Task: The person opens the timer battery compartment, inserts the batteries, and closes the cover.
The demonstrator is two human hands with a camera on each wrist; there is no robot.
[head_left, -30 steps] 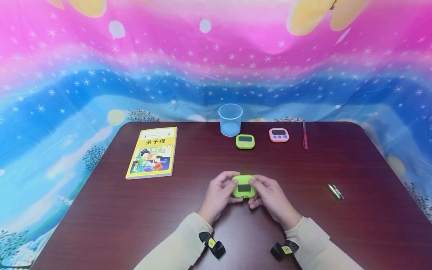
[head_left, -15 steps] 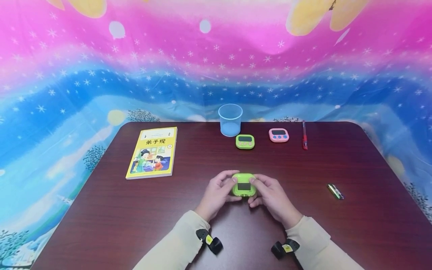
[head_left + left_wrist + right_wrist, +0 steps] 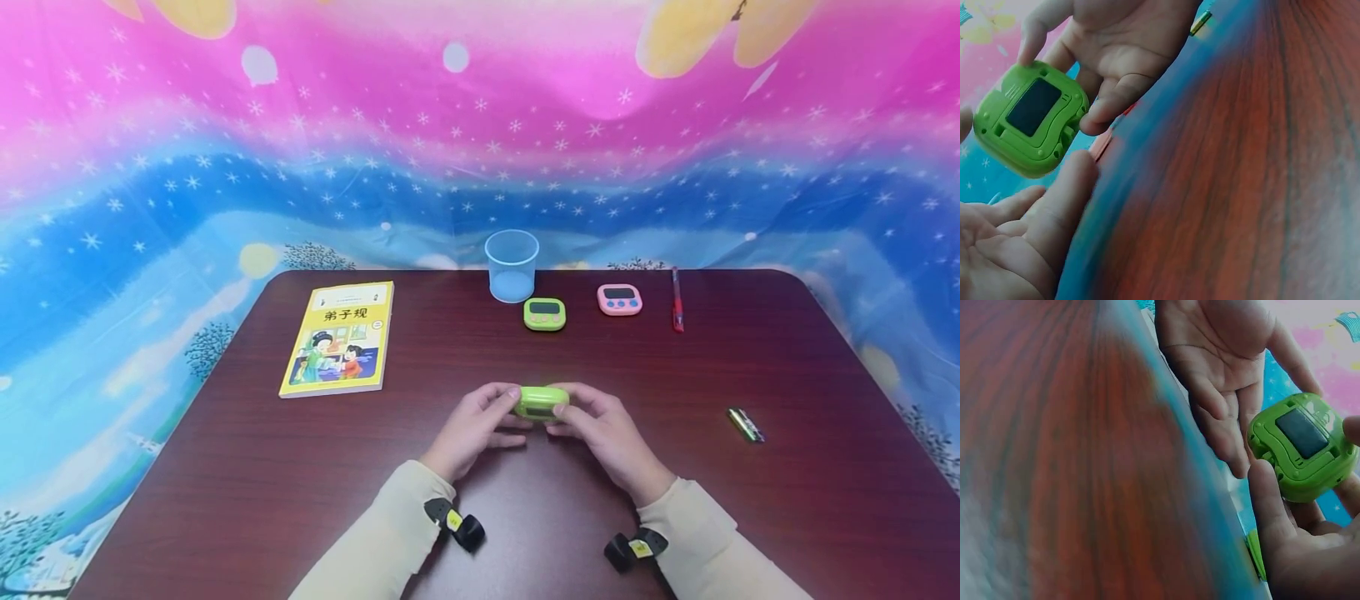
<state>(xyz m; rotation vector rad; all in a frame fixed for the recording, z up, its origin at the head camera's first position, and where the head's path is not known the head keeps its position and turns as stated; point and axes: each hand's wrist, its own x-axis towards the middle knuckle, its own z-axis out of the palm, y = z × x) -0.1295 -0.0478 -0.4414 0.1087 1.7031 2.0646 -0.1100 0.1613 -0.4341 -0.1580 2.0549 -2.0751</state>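
Both hands hold a small green timer (image 3: 542, 402) just above the dark wood table (image 3: 675, 500), near its front middle. My left hand (image 3: 487, 412) pinches its left side, and my right hand (image 3: 588, 417) pinches its right side. In the head view the timer is tipped so only its top edge shows. In the left wrist view the timer (image 3: 1029, 122) shows a face with a dark rectangular panel, with my left thumb (image 3: 1063, 200) under it and the right hand's fingers (image 3: 1116, 100) against its side. The right wrist view shows the same panel side of the timer (image 3: 1302, 444).
A yellow book (image 3: 337, 337) lies at the back left. Along the back stand a clear cup (image 3: 512, 265), a second green timer (image 3: 544, 314), a pink timer (image 3: 620, 300) and a red pen (image 3: 677, 300). A battery (image 3: 746, 424) lies to the right.
The hands have tipped the green timer, so its dark-panel face has turned away from the head camera and only its edge shows. Both hands shifted slightly away from me.
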